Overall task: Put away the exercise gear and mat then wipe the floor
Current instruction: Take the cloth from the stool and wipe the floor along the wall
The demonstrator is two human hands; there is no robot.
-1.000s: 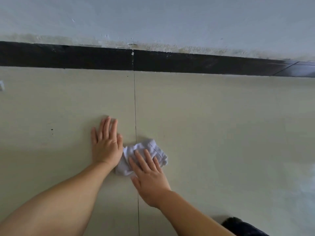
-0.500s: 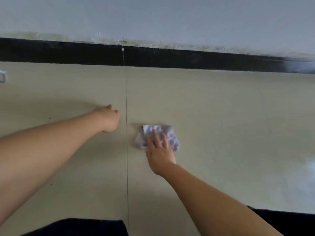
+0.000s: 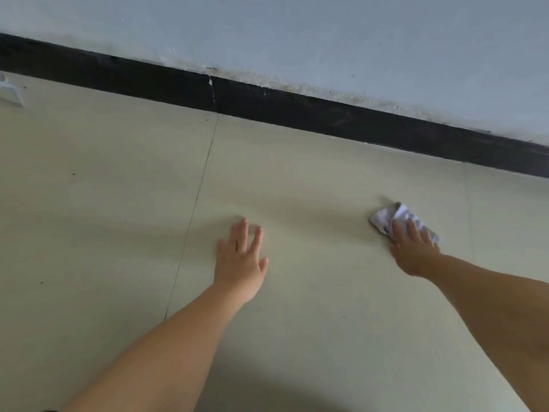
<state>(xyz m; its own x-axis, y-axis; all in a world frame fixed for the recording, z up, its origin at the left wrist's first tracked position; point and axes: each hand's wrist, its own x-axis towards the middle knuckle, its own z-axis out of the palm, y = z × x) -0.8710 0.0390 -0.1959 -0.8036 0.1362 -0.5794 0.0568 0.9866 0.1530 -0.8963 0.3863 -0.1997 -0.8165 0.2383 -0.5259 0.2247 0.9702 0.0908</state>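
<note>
A crumpled white cloth [image 3: 386, 219] lies on the pale tiled floor [image 3: 312, 179] at the right. My right hand [image 3: 413, 248] presses flat on the cloth with straight fingers, covering its near part. My left hand [image 3: 242, 258] rests flat on the bare floor in the middle, fingers spread, just right of a tile joint [image 3: 193, 215]. No exercise gear or mat is in view.
A black skirting board [image 3: 297, 111] runs along the foot of the grey-white wall [image 3: 326, 40] beyond the hands. A small white object [image 3: 10, 92] sits on the floor at the far left edge.
My right hand has slid the cloth far to the right across the floor. My left hand has crossed the tile joint to the right and now lies flat with fingers spread.
</note>
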